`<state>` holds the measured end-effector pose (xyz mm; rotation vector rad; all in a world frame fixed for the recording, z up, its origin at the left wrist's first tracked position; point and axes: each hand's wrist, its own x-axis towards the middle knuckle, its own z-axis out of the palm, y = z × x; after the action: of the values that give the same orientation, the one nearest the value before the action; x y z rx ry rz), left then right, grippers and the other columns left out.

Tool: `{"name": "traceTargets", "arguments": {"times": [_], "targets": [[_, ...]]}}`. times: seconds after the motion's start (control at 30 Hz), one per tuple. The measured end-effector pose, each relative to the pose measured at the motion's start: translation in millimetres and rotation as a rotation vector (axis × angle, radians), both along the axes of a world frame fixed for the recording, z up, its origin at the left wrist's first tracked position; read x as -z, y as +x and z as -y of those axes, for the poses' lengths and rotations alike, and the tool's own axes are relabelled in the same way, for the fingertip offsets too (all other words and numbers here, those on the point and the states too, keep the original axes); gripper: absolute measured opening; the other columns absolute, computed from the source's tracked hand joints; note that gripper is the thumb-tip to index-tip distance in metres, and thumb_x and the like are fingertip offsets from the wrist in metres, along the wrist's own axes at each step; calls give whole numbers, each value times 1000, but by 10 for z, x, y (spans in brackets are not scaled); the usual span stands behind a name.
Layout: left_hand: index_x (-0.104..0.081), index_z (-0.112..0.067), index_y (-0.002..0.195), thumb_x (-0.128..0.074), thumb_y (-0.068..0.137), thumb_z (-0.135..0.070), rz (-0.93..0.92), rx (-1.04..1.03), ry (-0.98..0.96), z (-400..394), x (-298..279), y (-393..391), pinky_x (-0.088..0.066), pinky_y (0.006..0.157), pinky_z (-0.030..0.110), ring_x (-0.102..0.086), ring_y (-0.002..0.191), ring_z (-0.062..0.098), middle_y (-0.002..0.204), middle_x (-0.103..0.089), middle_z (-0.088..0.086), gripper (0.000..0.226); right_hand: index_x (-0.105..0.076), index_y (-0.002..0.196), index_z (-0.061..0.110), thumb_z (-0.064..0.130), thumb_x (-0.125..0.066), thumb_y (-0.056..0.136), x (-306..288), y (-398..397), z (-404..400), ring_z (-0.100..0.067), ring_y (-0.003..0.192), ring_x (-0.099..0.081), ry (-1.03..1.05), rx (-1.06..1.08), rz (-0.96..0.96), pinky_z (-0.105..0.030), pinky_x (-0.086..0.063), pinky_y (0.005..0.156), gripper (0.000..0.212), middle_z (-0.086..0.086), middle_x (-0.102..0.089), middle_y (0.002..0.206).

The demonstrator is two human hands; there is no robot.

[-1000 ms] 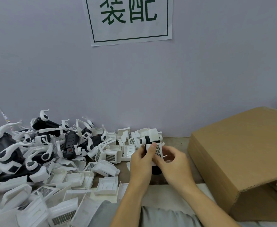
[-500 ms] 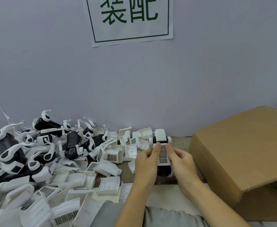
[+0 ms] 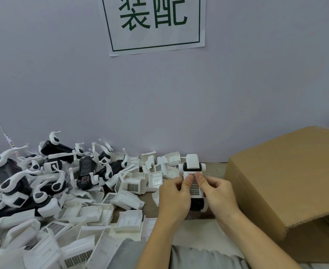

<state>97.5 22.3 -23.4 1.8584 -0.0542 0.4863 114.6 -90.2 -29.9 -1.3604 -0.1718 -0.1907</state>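
Both hands, left hand (image 3: 174,195) and right hand (image 3: 219,193), hold the toy body (image 3: 193,183) above the bench (image 3: 214,168), thumbs pinching its grille cover; light, stiff plastic, best gripped by the sides

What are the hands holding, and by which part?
Left hand and right hand grip the black-and-white unit by its sides, thumbs pressing its grille cover.

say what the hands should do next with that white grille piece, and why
Probably press both thumbs down to snap the grille piece home: the left hand and right hand grip the black-and-white part, thumbs on the grille, which seems aligned on it.
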Motion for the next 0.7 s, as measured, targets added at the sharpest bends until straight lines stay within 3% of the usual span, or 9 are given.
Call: {"name": "traceTargets", "arguments": {"times": [0.1,0.2,0.27,0.33,0.4,0.47,0.53,0.7], "targets": [[-70,-8,73,-56,102,-32,-28,67,-107,5,11,7,-39,52,13,-53,52,1,55,-61,-10,40,-80,87,14,28,-65,94,24,1,-31,-19,81,-76,11,41,5,-24,-58,62,21,-4,-78,82],[-76,-11,99,-58,101,-27,-81,196,-182,37,31,4,-55,74,23,-72,82,11,88,-77,1,24,-80,87,17,37,-64,94,37,24,-29,-20,83,-76,18,129,-6,-36,-61,74,27,-3,-78,82],[-75,-12,107,-59,101,-23,-87,228,-179,64,50,-6,-58,84,30,-74,91,15,95,-78,4,20,-80,91,15,39,-61,95,32,40,0,-21,84,-76,53,129,-23,-40,-61,78,31,-5,-78,85],[-75,-12,102,-58,102,-24,-77,183,-179,61,54,5,-57,78,24,-73,86,11,89,-78,1,22,-80,93,13,36,-58,98,24,41,18,-23,86,-76,122,35,-36,-39,-60,77,32,-9,-78,89],[-75,-11,88,-56,103,-25,-69,79,-211,29,35,16,-51,67,17,-66,72,7,77,-73,-2,27,-79,98,14,29,-57,99,28,22,-4,-17,86,-75,97,-74,-14,-29,-58,73,27,-6,-78,90],[-73,-10,80,-55,103,-25,-70,1,-226,-15,29,28,-47,64,19,-61,67,8,69,-68,-2,33,-77,98,17,23,-58,99,51,8,-41,2,69,-69,-43,-80,52,-11,-50,59,20,9,-76,74],[-73,-4,81,-56,103,-25,-71,-8,-217,-30,34,32,-46,66,23,-58,68,10,69,-66,1,35,-75,94,24,20,-59,99,58,9,-51,8,55,-61,-148,-30,112,-6,-42,51,17,19,-69,61],[-76,-4,86,-58,102,-26,-42,2,-199,-34,57,50,-47,67,24,-61,70,13,75,-72,5,32,-73,92,30,19,-57,100,50,15,-59,6,82,-69,-260,54,197,-6,-48,68,21,22,-75,82]]}}
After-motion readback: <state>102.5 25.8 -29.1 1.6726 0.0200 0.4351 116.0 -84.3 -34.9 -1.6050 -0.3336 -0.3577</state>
